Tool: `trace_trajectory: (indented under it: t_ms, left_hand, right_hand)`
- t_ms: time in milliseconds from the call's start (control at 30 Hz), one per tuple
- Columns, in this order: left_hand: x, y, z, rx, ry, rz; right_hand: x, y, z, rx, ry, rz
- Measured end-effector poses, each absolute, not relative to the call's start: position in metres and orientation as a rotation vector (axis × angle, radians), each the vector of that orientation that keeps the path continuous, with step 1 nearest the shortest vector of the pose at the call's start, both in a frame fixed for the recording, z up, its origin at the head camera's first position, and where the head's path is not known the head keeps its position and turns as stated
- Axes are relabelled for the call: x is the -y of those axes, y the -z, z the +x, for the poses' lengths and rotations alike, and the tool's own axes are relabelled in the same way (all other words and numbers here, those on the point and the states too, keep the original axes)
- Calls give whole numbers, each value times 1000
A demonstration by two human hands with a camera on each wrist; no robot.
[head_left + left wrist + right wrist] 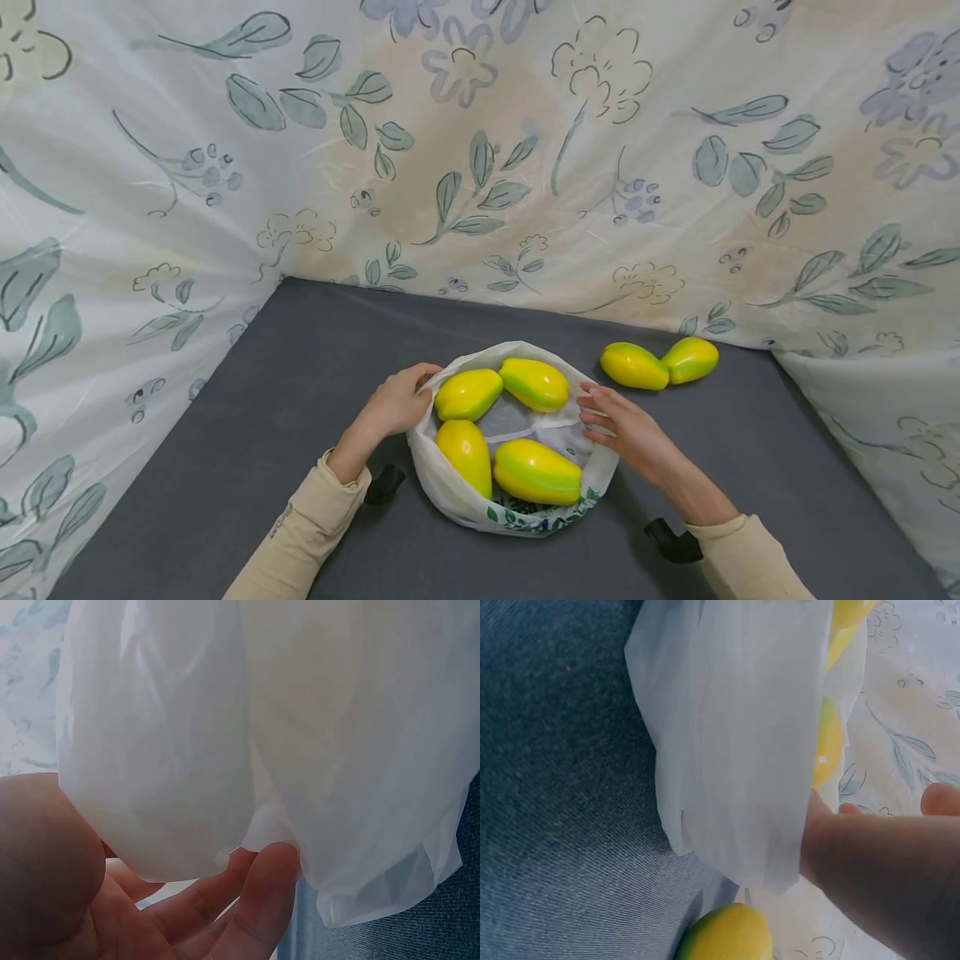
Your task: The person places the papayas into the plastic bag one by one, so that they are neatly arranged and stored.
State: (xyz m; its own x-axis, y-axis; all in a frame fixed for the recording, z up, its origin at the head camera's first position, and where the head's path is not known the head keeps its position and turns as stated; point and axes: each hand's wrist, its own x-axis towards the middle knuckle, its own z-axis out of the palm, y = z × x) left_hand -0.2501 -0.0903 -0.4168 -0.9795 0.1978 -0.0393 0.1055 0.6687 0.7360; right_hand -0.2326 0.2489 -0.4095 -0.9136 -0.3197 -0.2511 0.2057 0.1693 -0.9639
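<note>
A white plastic bag point(442, 479) with green leaf print stands with its mouth spread wide. Several yellow-green papayas point(537, 472) lie inside it, around its inner edge. At the bag's left rim is my left hand point(393, 404), its thumb and fingers curled about the plastic; the left wrist view shows the bag point(172, 750) between thumb and fingers. My right hand point(626, 429) is at the right rim, its fingers loosely extended over the bag's opening and holding no fruit. In the right wrist view, the bag wall point(742, 750) hides part of that hand's fingers.
Two more papayas point(634, 366) touch each other on the dark grey tabletop point(300, 350), behind and right of the bag. A floral-patterned curtain point(480, 167) encloses the back and sides. Black wrist-worn devices point(672, 542) sit below both hands.
</note>
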Motion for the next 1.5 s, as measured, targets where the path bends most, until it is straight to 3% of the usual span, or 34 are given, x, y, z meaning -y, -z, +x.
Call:
trace_trajectory:
  t_ms: [533,1500]
  left_hand:
    - [91,416,-250,-2753,-1213,256]
    - [90,419,-251,-2761,-1195,245]
  right_hand:
    - [-247,415,-235,-1972,1824,-150]
    - [-290,415,-248,-1907,2255,264]
